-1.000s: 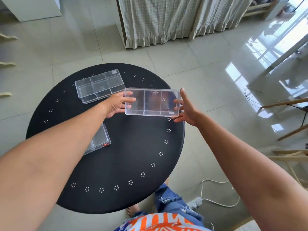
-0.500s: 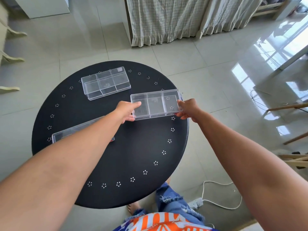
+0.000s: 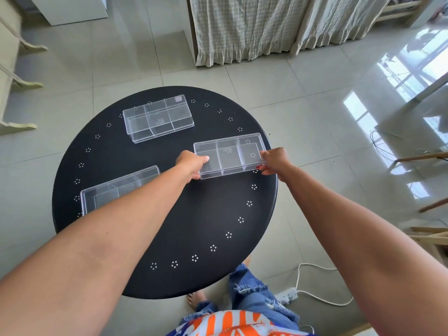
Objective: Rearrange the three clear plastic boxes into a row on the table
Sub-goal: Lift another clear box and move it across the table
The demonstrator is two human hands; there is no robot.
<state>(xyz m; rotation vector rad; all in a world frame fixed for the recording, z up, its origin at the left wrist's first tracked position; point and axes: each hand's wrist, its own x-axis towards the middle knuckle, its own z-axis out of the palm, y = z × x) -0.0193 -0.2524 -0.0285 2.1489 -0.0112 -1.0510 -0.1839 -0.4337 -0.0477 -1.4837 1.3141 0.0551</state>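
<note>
Head view looks down on a round black table [image 3: 169, 238], and I go from the near side to the far side. Nearest to me I see an orange and blue shirt [image 3: 232, 323] and torn jeans [image 3: 252, 292], with a white power strip [image 3: 287, 295] and its cable on the tiled floor just beside the leg. Both bare forearms reach forward over the table. Under the left forearm lies the near box [image 3: 116, 187], at the left edge of the table; the arm hides its near part, so I cannot tell how far it goes. Further on, both hands take the middle box [image 3: 229, 155], which sits near the right edge of the table and has three compartments. My left hand [image 3: 191, 164] grips its left end, thumb on the top and the other fingers curled below the near corner. My right hand [image 3: 275, 161] pinches its right end, fingers closed together around the corner. I cannot tell if this box rests on the table or is a little above it. Beyond it, well apart and more to the left, the far box [image 3: 158, 117] lies flat on the table, slightly turned. Behind the table a checked curtain [image 3: 242, 27] hangs down to the floor.
</note>
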